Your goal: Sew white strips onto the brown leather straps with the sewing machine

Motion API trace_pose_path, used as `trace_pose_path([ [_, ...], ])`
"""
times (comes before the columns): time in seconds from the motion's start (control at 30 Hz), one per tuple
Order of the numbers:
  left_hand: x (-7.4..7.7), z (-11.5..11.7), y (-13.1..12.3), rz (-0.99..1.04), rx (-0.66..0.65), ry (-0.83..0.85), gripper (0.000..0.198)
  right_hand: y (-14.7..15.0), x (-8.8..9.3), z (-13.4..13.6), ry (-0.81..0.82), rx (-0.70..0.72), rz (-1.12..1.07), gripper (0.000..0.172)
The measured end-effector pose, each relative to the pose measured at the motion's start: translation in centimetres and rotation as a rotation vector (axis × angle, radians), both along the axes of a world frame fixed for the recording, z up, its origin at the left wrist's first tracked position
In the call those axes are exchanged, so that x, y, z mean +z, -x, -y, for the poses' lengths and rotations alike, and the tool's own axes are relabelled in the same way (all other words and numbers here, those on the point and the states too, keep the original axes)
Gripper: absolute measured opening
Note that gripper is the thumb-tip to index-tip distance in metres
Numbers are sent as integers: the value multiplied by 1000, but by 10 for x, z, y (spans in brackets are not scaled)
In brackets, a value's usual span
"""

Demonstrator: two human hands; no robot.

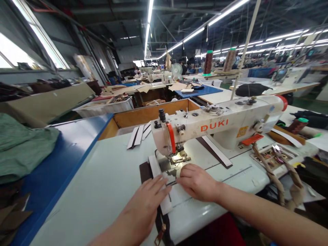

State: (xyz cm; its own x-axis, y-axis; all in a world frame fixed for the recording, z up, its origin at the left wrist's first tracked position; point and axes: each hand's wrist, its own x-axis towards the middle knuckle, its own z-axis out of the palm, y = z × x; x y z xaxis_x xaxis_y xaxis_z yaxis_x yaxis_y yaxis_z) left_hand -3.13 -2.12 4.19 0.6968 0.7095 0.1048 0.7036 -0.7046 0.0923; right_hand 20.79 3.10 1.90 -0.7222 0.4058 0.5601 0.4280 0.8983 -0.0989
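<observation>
A white sewing machine [217,126] marked DUKI stands on the pale table [102,184]. Under its needle lies a long strip, white on top and dark brown at the edges [153,167], running toward me and hanging over the table's front edge. My left hand [147,201] lies flat on the strip with its fingers stretched out toward the needle. My right hand [197,182] rests on the table just right of the needle, fingers curled down and pressing the strip's end.
Several more strips [139,135] lie behind the machine by a wooden bin [143,114]. Green cloth [23,147] sits on the blue side table [64,153] at left. A tray of small tools [273,157] and brown straps [276,177] are at right. Thread cones [208,63] stand behind.
</observation>
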Motion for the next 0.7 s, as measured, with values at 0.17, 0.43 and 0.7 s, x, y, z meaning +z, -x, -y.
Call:
trace_pose_path([
  [0.17,38,-32,-35,-178,-13,287,37,-13,12,44,129,5,-64,24],
  [0.43,61,-40,-13,77,120,495,10,-38,14,93,349,-15,-249,27],
  [0.7,55,4,0,1117,654,976,26,40,24,90,1399,112,-596,39],
])
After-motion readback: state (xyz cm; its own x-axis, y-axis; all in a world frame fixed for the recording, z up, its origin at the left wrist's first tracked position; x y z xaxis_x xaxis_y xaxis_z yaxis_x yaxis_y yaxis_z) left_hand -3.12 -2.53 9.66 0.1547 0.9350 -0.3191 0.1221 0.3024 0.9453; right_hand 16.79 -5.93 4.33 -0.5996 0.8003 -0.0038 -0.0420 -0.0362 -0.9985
